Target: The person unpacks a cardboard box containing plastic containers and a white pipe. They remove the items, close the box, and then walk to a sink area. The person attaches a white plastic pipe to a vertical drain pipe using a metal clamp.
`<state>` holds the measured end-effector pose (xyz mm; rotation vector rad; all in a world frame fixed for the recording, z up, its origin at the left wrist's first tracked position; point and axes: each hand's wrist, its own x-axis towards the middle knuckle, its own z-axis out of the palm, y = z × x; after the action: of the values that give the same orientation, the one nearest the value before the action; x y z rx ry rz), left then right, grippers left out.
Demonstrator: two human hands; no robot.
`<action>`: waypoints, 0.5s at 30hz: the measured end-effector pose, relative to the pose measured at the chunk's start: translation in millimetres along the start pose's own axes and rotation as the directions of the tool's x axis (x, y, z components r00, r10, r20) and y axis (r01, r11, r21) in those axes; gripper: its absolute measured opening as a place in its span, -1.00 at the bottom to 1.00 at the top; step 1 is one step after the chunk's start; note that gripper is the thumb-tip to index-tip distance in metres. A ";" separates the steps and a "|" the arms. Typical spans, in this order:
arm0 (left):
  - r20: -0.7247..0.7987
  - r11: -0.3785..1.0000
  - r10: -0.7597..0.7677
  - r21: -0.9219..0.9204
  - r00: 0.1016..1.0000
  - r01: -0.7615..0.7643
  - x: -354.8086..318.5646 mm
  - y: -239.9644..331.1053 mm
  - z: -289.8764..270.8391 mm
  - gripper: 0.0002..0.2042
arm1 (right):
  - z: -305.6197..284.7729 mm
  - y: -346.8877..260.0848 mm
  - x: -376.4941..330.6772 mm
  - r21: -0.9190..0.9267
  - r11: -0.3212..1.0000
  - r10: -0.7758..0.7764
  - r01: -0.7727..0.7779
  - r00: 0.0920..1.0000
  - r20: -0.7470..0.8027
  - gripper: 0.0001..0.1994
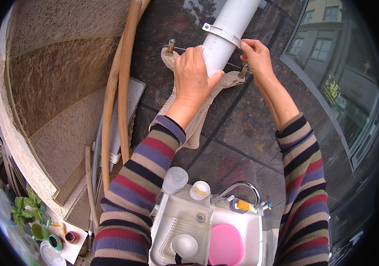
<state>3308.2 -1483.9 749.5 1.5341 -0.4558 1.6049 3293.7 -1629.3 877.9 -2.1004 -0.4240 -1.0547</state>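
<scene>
A thick white plastic pipe slants up along the dark stone wall, and a white pipe clamp circles it. My left hand is wrapped round the pipe's lower part, thumb on the front and fingers at its left side. At the clamp's right end, my right hand pinches with thumb and fingertips; a screw or other small part there would be hidden. Behind the pipe's lower end, a beige cloth hangs from a thin rail between two brass-coloured wall brackets, the left bracket and the right bracket.
Below stands a white sink with a curved tap, a pink basin and a white ladle. Wooden poles lean at the left. A window is at the right, potted plants at the lower left.
</scene>
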 end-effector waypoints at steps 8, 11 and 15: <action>0.018 0.998 -0.051 -0.033 0.999 0.052 -1.5 -0.1 -2.0 -0.31 | -11.6 -3.2 -4.7 -0.014 0.999 0.050 -0.049 0.992 0.114 -0.69; 0.022 0.997 -0.073 -0.039 0.997 0.073 -2.4 -0.8 -3.0 -0.27 | -9.5 -4.3 -4.4 -0.021 1.000 0.024 -0.021 0.991 0.130 -0.66; -0.006 0.998 -0.061 -0.019 0.998 0.061 -3.4 -2.3 -2.6 -0.24 | -6.4 -6.2 -9.5 -0.007 1.000 0.016 -0.015 0.991 0.134 -0.62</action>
<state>3307.9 -1481.7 745.2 1.5139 -0.4159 1.5540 3280.8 -1629.6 875.8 -2.1845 -0.4694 -0.9093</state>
